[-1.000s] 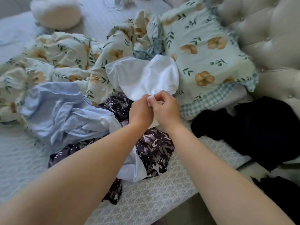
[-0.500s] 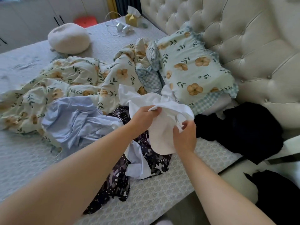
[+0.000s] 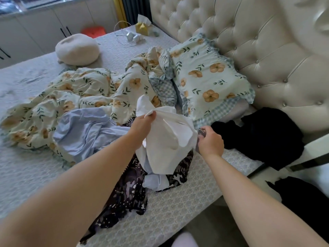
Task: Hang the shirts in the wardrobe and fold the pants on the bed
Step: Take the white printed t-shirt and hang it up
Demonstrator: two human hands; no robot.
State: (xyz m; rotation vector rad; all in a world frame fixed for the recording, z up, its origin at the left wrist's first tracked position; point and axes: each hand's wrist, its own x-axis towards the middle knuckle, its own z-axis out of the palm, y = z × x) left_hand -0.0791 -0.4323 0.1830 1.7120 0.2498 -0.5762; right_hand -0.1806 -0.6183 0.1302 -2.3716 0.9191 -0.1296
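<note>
While clamped on the white shirt [image 3: 167,139] at two points, keep both grips high and apart: left hand [image 3: 142,125] curled round a bunched top edge, fingers [image 3: 151,115] closed over the cloth; right hand [image 3: 211,141] pinching the right border, thumb against bent fingers, though hard to tell if pinching shirt alone. Between and below the fingers, white shirt half lifted, lower part resting on the pile on the bed [image 3: 187,202]. Feel along the edge for collar or shoulder seams first, then slide each grip out to a shoulder to let the body drop flat, ready for a hanger. Lift straight up, not sideways; likely to drag otherwise, with a dark patterned garment [image 3: 128,184] lying just under the fingers and touching the hem. Left of the left fingers, a crumpled pale blue shirt [image 3: 83,129]; beyond the fingertips, floral quilt [image 3: 71,90] and pillow [image 3: 210,81]; right of the right fingers, a black garment [image 3: 263,136], near but apart.
</note>
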